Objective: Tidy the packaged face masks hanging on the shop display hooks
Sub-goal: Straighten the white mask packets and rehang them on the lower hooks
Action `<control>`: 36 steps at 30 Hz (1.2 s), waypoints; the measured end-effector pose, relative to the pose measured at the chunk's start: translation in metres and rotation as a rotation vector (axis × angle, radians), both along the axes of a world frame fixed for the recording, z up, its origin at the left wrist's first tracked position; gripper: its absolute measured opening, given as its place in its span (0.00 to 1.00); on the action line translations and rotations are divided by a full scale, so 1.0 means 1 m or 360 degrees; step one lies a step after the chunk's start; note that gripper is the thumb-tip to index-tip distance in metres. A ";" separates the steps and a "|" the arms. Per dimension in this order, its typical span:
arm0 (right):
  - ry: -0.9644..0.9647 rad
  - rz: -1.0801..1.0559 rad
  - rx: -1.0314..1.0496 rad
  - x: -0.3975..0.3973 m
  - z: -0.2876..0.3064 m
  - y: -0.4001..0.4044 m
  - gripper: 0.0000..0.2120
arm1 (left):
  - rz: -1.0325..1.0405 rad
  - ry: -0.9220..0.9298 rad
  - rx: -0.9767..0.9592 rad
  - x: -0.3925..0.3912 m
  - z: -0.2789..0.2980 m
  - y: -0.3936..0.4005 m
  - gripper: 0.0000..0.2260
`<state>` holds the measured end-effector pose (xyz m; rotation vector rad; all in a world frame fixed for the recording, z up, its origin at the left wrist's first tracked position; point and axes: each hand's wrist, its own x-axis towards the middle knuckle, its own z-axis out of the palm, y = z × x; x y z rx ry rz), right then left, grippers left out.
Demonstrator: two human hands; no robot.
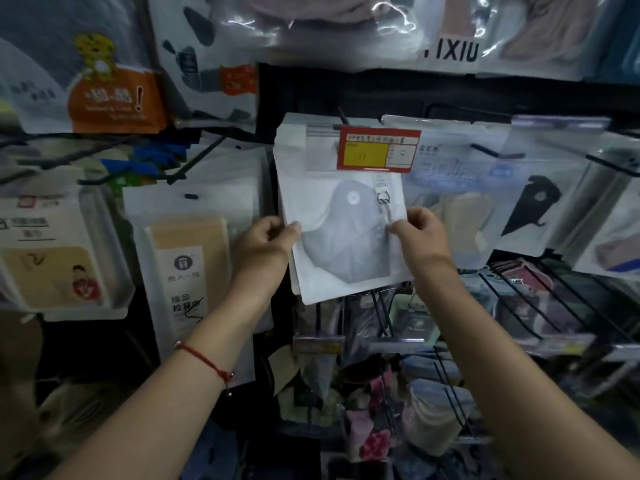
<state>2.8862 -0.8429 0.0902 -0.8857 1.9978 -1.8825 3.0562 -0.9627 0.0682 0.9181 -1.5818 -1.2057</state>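
Pinching grey mask pack [341, 216] side edges | left hand [265, 242], right hand [420, 233] | neighbouring packs [460, 202] crowd right

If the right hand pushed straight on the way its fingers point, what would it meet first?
The right hand points left across the grey mask pack it pinches, so probably the left hand gripping the opposite edge; depth is unclear.

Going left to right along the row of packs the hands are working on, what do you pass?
Pack with a cartoon figure → tan pack → left hand → grey mask pack, held at both side edges → right hand → beige mask pack → black mask pack.
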 end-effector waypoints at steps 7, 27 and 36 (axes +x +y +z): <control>-0.0365 0.0085 0.0147 0.016 0.009 0.027 0.04 | -0.0485 0.0243 0.0319 0.035 0.016 0.023 0.02; -0.0508 0.0103 0.0176 0.066 -0.009 0.122 0.13 | -0.1103 0.0285 0.0826 0.043 0.002 0.069 0.13; -0.0342 -0.0005 0.0128 0.026 -0.029 0.182 0.19 | -0.0861 0.0147 0.0882 -0.005 -0.009 0.131 0.16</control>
